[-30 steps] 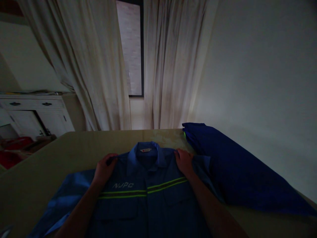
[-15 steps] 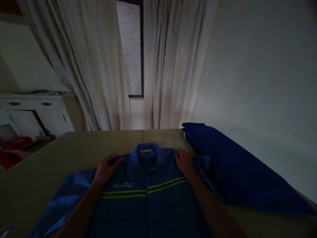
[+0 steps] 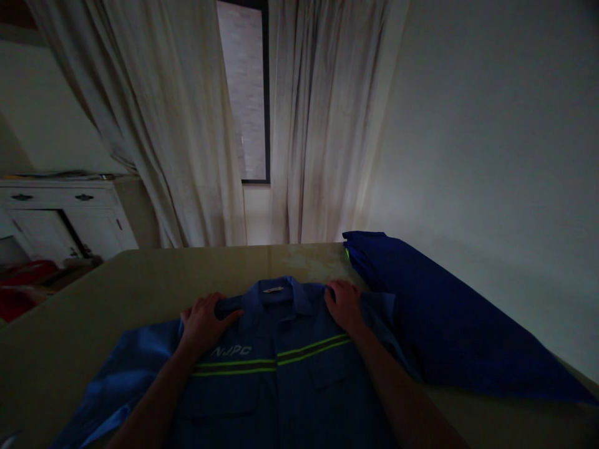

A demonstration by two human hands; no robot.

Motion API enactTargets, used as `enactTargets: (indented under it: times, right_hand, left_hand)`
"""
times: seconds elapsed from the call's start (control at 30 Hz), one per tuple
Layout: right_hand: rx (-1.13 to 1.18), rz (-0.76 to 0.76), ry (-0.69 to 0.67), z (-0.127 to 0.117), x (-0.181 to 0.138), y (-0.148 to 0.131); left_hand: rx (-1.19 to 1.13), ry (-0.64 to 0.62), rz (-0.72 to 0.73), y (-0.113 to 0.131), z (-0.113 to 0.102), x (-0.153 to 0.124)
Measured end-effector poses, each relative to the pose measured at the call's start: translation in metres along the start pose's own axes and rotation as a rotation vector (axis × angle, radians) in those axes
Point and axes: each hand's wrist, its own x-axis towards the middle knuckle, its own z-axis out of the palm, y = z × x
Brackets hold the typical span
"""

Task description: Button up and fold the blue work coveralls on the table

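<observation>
A blue work jacket (image 3: 234,393) lies front up before me, its collar (image 3: 276,293) pointing away. Yellow-green stripes cross the chest, with white lettering above them on the left side. My left hand (image 3: 206,323) rests on the left shoulder of the jacket, fingers over the upper edge and thumb stretched toward the collar. On the other shoulder lies my right hand (image 3: 345,305), its fingers flat on the cloth and its thumb apart. The left sleeve (image 3: 126,355) spreads out toward the lower left. My forearms cover parts of the front.
Darker blue folded cloth (image 3: 449,324) lies along the right side of the table (image 3: 163,280), touching the jacket's sleeve area. Curtains (image 3: 187,125) and a window stand behind. A white cabinet (image 3: 93,218) and red items (image 3: 28,280) are at the left.
My left hand has shifted slightly right, and its thumb has spread toward the collar. The collar sits a little lower and flatter. My right hand stays on its shoulder.
</observation>
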Motion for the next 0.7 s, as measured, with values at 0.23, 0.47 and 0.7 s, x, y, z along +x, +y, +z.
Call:
enactTargets:
  times: [0.23,0.47,0.7]
  right_hand:
    - [0.048,-0.103,-0.089,0.002,0.000,-0.013]
    - [0.055,-0.085,-0.190,-0.005,0.002,-0.026]
    - [0.053,-0.246,-0.065,-0.018,0.006,-0.018]
  left_hand:
    - [0.025,0.009,0.116,0.016,-0.001,-0.004]
    - [-0.052,-0.075,0.015,0.019,0.000,0.005]
    - [-0.047,-0.030,0.018,0.024,-0.018,0.009]
